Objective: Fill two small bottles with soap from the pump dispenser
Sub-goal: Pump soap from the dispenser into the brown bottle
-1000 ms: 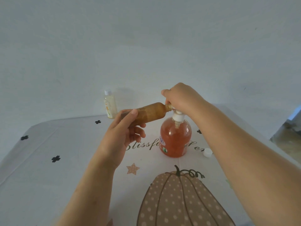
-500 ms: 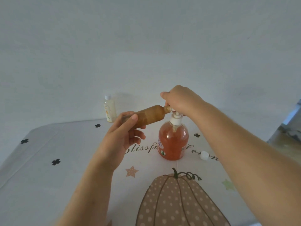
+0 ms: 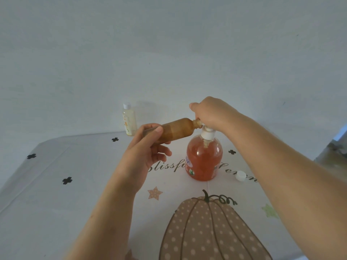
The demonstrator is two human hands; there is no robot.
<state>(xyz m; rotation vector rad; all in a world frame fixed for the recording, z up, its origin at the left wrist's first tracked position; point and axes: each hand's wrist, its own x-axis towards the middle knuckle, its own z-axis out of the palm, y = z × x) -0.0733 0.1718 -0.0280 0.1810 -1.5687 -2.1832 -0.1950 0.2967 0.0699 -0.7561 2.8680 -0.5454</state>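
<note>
An orange soap dispenser (image 3: 204,158) with a white pump stands mid-table. My right hand (image 3: 210,114) covers the pump head, its fingers curled over it, so the nozzle is hidden. My left hand (image 3: 144,154) grips a small brown bottle (image 3: 177,130) near its base and holds it almost level, with its open neck up against the pump head under my right hand. A second small bottle (image 3: 129,121), pale with a white cap on, stands upright at the back of the table by the wall.
A loose white cap (image 3: 240,175) lies on the tablecloth (image 3: 56,203) right of the dispenser. The cloth carries a pumpkin print and black marks. A pale wall rises right behind the table. The table's right edge drops off near the cap.
The pump head and my right hand sit slightly higher than a second ago, showing more of the white stem. The brown bottle stays at the nozzle. The camera view shifted a little.
</note>
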